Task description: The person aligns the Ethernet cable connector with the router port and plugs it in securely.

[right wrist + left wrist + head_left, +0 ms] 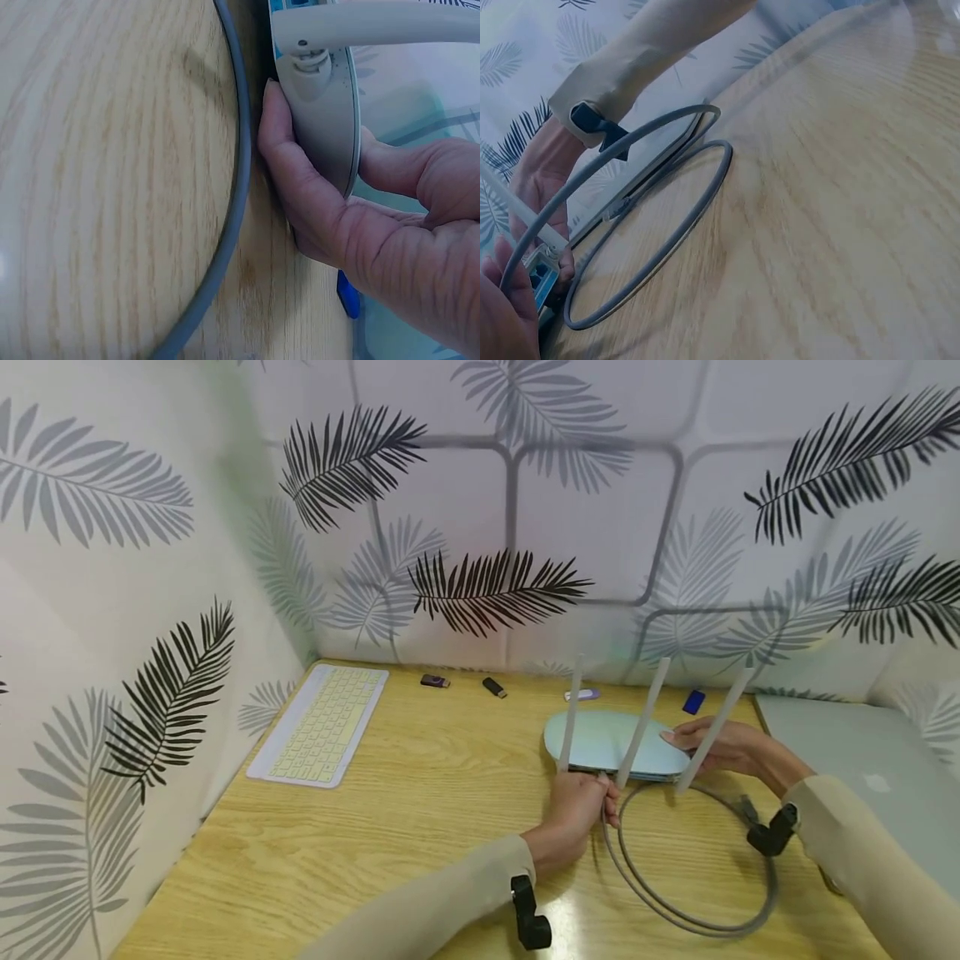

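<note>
A pale blue-white router point(611, 739) with three upright white antennas stands at the right of the table, its back edge toward me. My right hand point(723, 745) grips its right end; in the right wrist view the thumb point(397, 161) lies on one face and the fingers on the other. My left hand point(573, 814) pinches a grey network cable point(652, 897) close to the router's back edge. That hand hides the cable's held end, so whether it sits in a port cannot be seen. The cable loops over the table, its other plug point(748, 808) near the right wrist.
A white keyboard point(322, 727) lies at the left. Along the back are a dark USB stick point(433, 681), a black one point(493, 687), a white-purple one point(582, 695) and a blue one point(693, 702). A grey closed laptop point(847, 743) lies at the right, beside the right forearm.
</note>
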`<action>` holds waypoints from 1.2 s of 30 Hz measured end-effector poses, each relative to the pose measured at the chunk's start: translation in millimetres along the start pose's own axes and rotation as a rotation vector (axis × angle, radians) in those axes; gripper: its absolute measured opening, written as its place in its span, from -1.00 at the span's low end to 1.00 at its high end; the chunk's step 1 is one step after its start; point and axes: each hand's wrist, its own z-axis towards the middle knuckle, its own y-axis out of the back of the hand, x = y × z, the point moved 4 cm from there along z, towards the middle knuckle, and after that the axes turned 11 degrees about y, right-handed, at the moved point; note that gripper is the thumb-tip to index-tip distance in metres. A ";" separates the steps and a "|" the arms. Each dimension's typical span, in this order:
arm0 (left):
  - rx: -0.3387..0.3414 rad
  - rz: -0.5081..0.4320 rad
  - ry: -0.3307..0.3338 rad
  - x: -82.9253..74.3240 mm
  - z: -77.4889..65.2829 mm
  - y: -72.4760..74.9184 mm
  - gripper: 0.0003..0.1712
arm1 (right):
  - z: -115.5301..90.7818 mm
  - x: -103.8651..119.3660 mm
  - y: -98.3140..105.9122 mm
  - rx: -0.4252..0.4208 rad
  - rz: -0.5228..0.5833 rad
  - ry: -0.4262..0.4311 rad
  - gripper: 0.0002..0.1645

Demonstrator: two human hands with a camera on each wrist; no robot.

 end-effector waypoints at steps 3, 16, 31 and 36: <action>-0.029 0.006 0.004 -1.2 3.6 -1.3 -0.73 | 0.1 -1.8 1.1 0.000 0.005 0.005 -0.35; 0.184 -0.051 0.043 6.3 6.2 18.3 -0.65 | 6.8 -2.6 -12.0 -0.025 0.017 0.004 -0.30; 0.199 0.747 -0.348 -15.0 -12.7 27.4 -0.77 | -0.7 -6.9 -11.4 -0.041 0.123 0.014 -0.23; -0.131 1.419 -1.031 -24.0 -56.8 15.9 -0.82 | -2.0 -5.6 -12.0 -0.064 0.140 -0.004 -0.34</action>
